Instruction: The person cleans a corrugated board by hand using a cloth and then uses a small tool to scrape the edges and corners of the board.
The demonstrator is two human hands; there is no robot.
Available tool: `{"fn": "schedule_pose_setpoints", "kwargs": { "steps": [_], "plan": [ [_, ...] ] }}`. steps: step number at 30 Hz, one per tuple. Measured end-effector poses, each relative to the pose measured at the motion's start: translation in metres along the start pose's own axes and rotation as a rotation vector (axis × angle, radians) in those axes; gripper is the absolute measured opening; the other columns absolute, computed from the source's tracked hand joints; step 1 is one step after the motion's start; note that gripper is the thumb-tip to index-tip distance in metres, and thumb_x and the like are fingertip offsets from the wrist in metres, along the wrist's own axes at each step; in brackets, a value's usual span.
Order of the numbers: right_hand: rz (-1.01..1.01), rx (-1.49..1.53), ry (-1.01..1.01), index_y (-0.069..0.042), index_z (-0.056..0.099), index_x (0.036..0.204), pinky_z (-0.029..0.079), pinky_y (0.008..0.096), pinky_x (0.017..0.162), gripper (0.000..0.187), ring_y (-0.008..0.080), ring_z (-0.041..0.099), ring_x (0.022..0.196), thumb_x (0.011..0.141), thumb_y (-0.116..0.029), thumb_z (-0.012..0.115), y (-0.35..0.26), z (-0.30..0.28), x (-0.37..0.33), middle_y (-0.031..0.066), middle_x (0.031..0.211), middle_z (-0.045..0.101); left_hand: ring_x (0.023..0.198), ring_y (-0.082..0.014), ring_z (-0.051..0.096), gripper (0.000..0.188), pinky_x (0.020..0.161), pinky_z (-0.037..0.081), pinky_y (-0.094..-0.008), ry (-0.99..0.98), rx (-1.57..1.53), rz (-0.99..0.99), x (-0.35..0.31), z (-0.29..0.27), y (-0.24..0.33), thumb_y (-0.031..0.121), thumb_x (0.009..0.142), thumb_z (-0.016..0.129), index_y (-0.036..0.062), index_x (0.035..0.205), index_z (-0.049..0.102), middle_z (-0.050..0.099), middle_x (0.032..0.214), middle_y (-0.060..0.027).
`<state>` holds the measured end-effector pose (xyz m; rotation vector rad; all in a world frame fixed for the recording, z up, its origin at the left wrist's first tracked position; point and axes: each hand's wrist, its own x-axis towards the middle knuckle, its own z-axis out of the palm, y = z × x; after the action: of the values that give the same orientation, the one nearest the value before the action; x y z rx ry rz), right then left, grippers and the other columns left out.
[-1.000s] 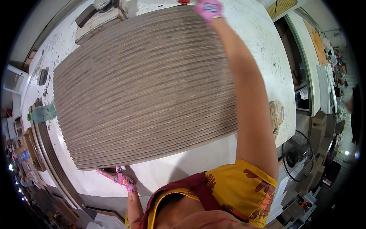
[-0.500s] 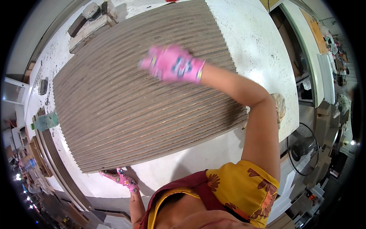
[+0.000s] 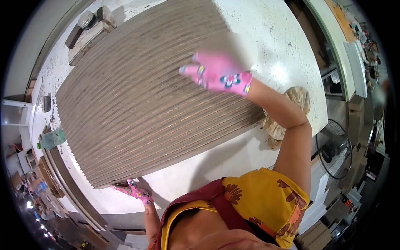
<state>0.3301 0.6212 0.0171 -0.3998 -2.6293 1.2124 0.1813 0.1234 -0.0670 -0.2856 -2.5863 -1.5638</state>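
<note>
Many narrow grey-brown strips (image 3: pixel 137 96) lie side by side on a white tabletop, forming one broad ribbed sheet with uneven ends. Over the right part of the strips is my right hand (image 3: pixel 218 75), in a pink flowered glove. Its fingers point left and are partly smeared, and a pale blur beside it hides what is there. My left hand (image 3: pixel 135 192), gloved in the same pattern, rests against the near left edge of the strips. Its thumb and fingers are spread apart, with nothing visible in them.
A crumpled tan bag or cloth (image 3: pixel 296 98) lies by my right forearm. On the left is a greenish plastic bottle (image 3: pixel 53 139). A block (image 3: pixel 89 41) with a round container (image 3: pixel 86 19) stands at the far left. A black fan (image 3: pixel 333 149) stands right of the table.
My right hand has moved to the right across the strips. My left hand stays at the near edge. The view has shifted slightly, showing more of the crumpled tan thing.
</note>
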Motion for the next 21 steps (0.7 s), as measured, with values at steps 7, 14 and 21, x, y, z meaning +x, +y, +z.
{"fn": "schedule_pose_setpoints", "kwargs": {
  "steps": [7,14,21],
  "plan": [
    [0.509,-0.814,0.426,-0.030,0.056,0.121,0.056,0.0266,0.055,0.029,0.0157,0.064,0.077,0.093,-0.030,0.055,0.083,-0.109,-0.033,0.0078,0.106,0.059,0.140,-0.0253,0.019,0.078,0.115,0.011,-0.0375,0.021,0.008,-0.057,0.001,0.012,0.020,0.016,0.089,0.055,0.0012,0.150,0.008,0.009,0.156,-0.0144],
    [0.111,-0.601,0.348,-0.030,0.062,0.116,0.055,0.0275,0.057,0.026,0.0176,0.064,0.074,0.094,-0.037,0.053,0.003,-0.029,-0.062,0.0072,0.095,0.056,0.138,-0.0272,0.021,0.078,0.114,0.017,-0.0384,0.012,0.110,-0.053,-0.003,0.001,0.004,0.017,0.088,0.057,0.0018,0.149,0.011,0.009,0.155,-0.0166],
    [0.393,-0.445,0.596,-0.030,0.063,0.115,0.056,0.0279,0.067,0.026,0.0206,0.064,0.081,0.089,-0.033,0.062,0.042,-0.070,-0.106,0.0078,0.100,0.061,0.141,-0.0291,0.017,0.080,0.116,0.016,-0.0400,0.060,0.019,-0.109,-0.002,0.009,0.016,0.022,0.090,0.058,-0.0012,0.148,0.009,0.008,0.155,-0.0194]
  ]
}}
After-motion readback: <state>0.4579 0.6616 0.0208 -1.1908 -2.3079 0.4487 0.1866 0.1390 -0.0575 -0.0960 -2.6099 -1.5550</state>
